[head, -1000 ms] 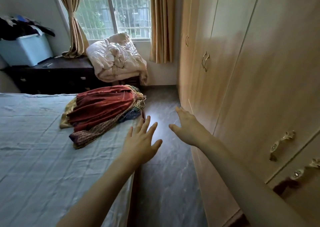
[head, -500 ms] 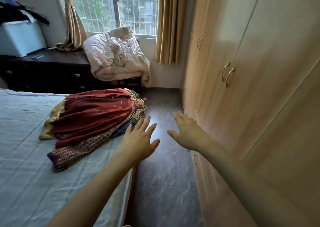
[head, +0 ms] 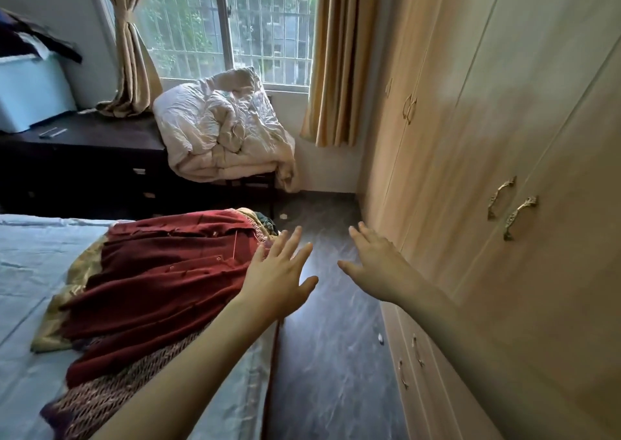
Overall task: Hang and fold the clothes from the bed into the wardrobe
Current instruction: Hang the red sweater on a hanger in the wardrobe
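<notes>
Head view: left hand [head: 277, 280] and right hand [head: 376, 268] outstretched, fingers spread.

Premises: a domestic bedroom. A bed [head: 40, 271] with pale blue sheet carries a heap of clothes [head: 151, 281]; beyond the bed stand a dark dresser [head: 84, 157] and curtained window [head: 228, 26]. Beside the bed runs a closed wooden wardrobe [head: 487, 137].

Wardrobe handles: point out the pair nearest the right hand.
The ornate brass pair on the tall doors just above the right hand. The other pair sits farther along the wardrobe, towards the window.
</notes>
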